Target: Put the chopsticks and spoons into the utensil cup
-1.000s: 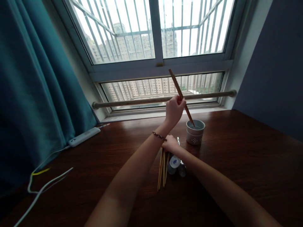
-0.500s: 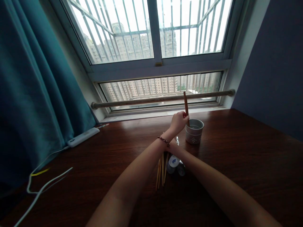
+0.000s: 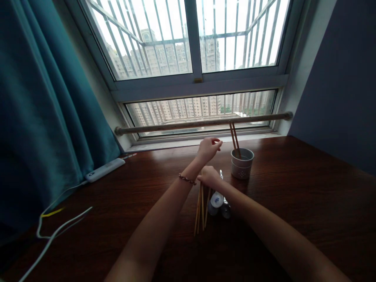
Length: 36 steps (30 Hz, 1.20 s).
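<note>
The left hand point(image 3: 208, 149) is held above the table point(image 3: 293, 203), fingers loosely curled & empty, just left of the holder point(image 3: 242, 163). Two chopsticks point(image 3: 234, 137) are stood in that holder, leaning toward the window point(image 3: 194, 58), tips down inside the cup. The right hand point(image 3: 209, 176) is laid on the upper ends of the loose chopsticks point(image 3: 201, 209), which lie in a bundle on the tabletop near the body. Whether the fingers are closed round a stick or only rest on them cannot be told, since the hand is seen from the back. Spoons point(image 3: 217, 201) w/ a blue pattern are lying just right of the bundle, touching or nearly so.

For the step to be done well, one stick at a time should be picked from the bundle, pinched near its thick end, so the rest are not dragged along or scattered. The spoons are close enough to be knocked; the pick is best made from the bundle's left side. The stick should be tilted upright before it is brought over the cup, then lowered tip first into the free space beside the two already inside. It should not be dropped from height: the holder looks light & could be tipped. Steadying w/ the other hand may help.

Elsewhere a power strip point(image 3: 104, 169) & cables point(image 3: 53, 231) are seen at the left, by the curtain point(image 3: 44, 109).
</note>
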### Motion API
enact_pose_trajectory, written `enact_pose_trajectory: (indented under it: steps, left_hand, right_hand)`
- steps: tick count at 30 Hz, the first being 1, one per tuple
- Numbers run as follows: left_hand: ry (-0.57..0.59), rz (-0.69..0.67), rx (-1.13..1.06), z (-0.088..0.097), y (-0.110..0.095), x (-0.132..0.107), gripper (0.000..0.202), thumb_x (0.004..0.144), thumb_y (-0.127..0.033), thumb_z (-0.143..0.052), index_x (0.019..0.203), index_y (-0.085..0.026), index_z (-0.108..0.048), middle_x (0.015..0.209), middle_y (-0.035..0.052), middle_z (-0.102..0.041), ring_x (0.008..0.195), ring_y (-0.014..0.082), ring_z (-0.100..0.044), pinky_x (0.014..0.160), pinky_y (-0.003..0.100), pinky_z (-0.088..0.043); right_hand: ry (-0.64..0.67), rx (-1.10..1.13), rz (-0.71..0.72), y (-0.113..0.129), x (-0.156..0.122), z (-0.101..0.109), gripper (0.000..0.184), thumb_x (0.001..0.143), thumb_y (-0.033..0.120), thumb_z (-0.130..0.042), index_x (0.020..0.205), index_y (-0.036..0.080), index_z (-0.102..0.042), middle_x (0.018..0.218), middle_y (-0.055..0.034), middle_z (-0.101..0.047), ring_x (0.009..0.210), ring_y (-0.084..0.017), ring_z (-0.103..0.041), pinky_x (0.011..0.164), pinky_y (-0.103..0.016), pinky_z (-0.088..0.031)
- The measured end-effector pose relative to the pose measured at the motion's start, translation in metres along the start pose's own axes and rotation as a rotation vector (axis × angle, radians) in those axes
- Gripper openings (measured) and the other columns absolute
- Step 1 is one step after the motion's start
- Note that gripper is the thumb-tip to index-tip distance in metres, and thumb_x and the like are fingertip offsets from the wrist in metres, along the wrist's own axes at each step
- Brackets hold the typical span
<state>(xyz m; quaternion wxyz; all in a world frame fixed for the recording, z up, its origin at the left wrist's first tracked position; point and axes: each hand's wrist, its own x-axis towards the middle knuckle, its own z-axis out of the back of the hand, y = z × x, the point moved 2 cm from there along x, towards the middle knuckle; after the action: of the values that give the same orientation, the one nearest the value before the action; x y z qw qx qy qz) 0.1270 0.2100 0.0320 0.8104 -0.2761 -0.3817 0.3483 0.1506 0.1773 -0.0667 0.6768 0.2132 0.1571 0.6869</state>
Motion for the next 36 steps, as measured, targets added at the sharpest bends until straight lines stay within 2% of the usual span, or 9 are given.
enact_pose_trajectory:
  steps: [5, 7, 10, 13, 15, 17, 20, 26, 36]
  left_hand:
    - [-0.297, 0.097, -0.107, 0.062, 0.013, -0.022, 0.032, 0.081, -0.037, -0.038, 0.095, -0.011, -0.05, 0.067, 0.0011, -0.053, 0.045, 0.0069, -0.041, 0.042, 0.019, -0.033]
    - [-0.277, 0.177, -0.016, 0.074, 0.026, -0.026, 0.027, 0.08, -0.034, -0.038, 0.091, -0.012, -0.049, 0.069, 0.0015, -0.053, 0.046, 0.0064, -0.042, 0.043, 0.018, -0.034]
    - [-0.001, 0.281, 0.143, 0.07, 0.046, -0.029, 0.015, 0.074, -0.023, -0.047, 0.076, -0.011, -0.055, 0.062, 0.0034, -0.056, 0.048, 0.0082, -0.047, 0.045, 0.018, -0.036]
    - [0.361, 0.397, 0.305, 0.051, 0.059, -0.036, 0.015, 0.069, -0.02, -0.055, 0.058, -0.01, -0.055, 0.054, 0.0072, -0.056, 0.048, 0.0146, -0.053, 0.045, 0.022, -0.04]
    - [0.507, 0.443, 0.432, 0.039, 0.06, -0.043, 0.023, 0.068, -0.027, -0.06, 0.053, -0.011, -0.053, 0.053, 0.0102, -0.057, 0.048, 0.019, -0.055, 0.046, 0.026, -0.042]
    - [0.579, 0.466, 0.551, 0.03, 0.058, -0.051, 0.03, 0.067, -0.035, -0.062, 0.051, -0.011, -0.052, 0.053, 0.0117, -0.057, 0.048, 0.0212, -0.055, 0.049, 0.03, -0.044]
    - [0.649, 0.472, 0.641, 0.017, 0.051, -0.061, 0.032, 0.068, -0.04, -0.062, 0.054, -0.012, -0.054, 0.055, 0.0115, -0.058, 0.051, 0.0217, -0.056, 0.052, 0.031, -0.046]
    - [0.674, 0.448, 0.66, -0.004, 0.054, -0.065, 0.024, 0.068, -0.036, -0.061, 0.065, -0.012, -0.057, 0.067, 0.0115, -0.062, 0.056, 0.0214, -0.059, 0.052, 0.028, -0.047]
    - [0.785, 0.46, 0.53, -0.006, 0.067, -0.064, 0.021, 0.07, -0.028, -0.061, 0.062, -0.01, -0.052, 0.069, 0.012, -0.062, 0.052, 0.0191, -0.058, 0.047, 0.027, -0.049]
  right_hand:
    - [-0.123, -0.022, 0.023, 0.008, 0.001, 0.05, 0.018, 0.069, 0.024, -0.053, 0.065, 0.009, -0.062, 0.064, -0.0104, -0.058, 0.067, -0.02, -0.056, 0.055, -0.026, -0.035]
    - [-0.223, -0.006, 0.033, 0.008, -0.003, 0.085, 0.02, 0.072, 0.024, -0.05, 0.061, 0.011, -0.06, 0.06, -0.007, -0.056, 0.062, -0.016, -0.053, 0.055, -0.025, -0.033]
    - [-0.484, 0.01, -0.003, 0.002, -0.022, 0.146, 0.023, 0.08, 0.027, -0.044, 0.072, 0.011, -0.06, 0.069, -0.0056, -0.058, 0.066, -0.014, -0.053, 0.062, -0.025, -0.035]
    - [-0.997, -0.001, -0.035, -0.01, -0.054, 0.2, 0.021, 0.079, 0.031, -0.05, 0.077, 0.012, -0.058, 0.067, -0.0044, -0.057, 0.062, -0.014, -0.051, 0.061, -0.026, -0.035]
    - [-1.276, -0.048, -0.015, -0.021, -0.074, 0.222, 0.019, 0.078, 0.029, -0.051, 0.081, 0.011, -0.058, 0.067, -0.004, -0.057, 0.06, -0.013, -0.051, 0.061, -0.026, -0.036]
    - [-1.412, -0.139, -0.021, -0.032, -0.085, 0.234, 0.018, 0.078, 0.028, -0.05, 0.084, 0.012, -0.057, 0.069, -0.0037, -0.058, 0.061, -0.013, -0.051, 0.063, -0.026, -0.036]
    - [-1.379, -0.239, -0.058, -0.05, -0.081, 0.237, 0.019, 0.078, 0.03, -0.05, 0.083, 0.013, -0.056, 0.069, -0.0031, -0.058, 0.06, -0.013, -0.05, 0.063, -0.027, -0.035]
    - [-1.061, -0.33, -0.077, -0.071, -0.047, 0.218, 0.018, 0.076, 0.031, -0.052, 0.079, 0.014, -0.057, 0.068, -0.0039, -0.057, 0.061, -0.015, -0.051, 0.058, -0.027, -0.032]
    - [-0.778, -0.313, -0.133, -0.096, -0.016, 0.189, 0.019, 0.079, 0.033, -0.047, 0.079, 0.016, -0.056, 0.071, -0.0051, -0.057, 0.068, -0.02, -0.053, 0.057, -0.028, -0.029]
